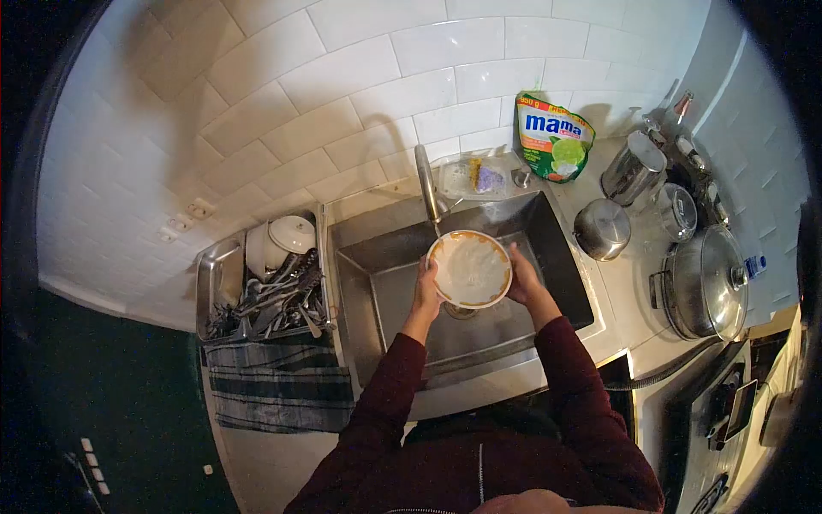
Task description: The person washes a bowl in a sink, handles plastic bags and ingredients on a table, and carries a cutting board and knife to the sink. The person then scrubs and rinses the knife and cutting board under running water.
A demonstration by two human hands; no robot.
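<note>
Both hands are holding a white bowl [471, 268] with an orange-patterned rim, which is hanging over the sink [555, 248] with its inside facing up toward the head camera. The left hand [425, 289] is gripping the bowl's left edge, its grip pinching the rim with the thumb lying along the side. The right hand [525, 281] is pinching the opposite edge in its grip, thumb up against the rim. The bowl's inside is looking pale and cloudy, though whether water is filling it cannot be told. A metal tap [426, 182] is standing just beyond the bowl. Behind the sink, a clear tray [454, 178] is holding a yellow and purple sponge [486, 176], and a green soap pouch [554, 141] is leaning against the tiled wall [445, 47]. To the right, on the tabletop [618, 301], a small steel pot [603, 230], a tall steel container [634, 168] and a large lidded pot [704, 287] are sitting near one another. To the left of the sink, a metal rack [205, 295] is carrying a pile of cutlery [272, 301] and a white dish [291, 234]. A striped cloth [278, 390] is lying just in front of that rack.
</note>
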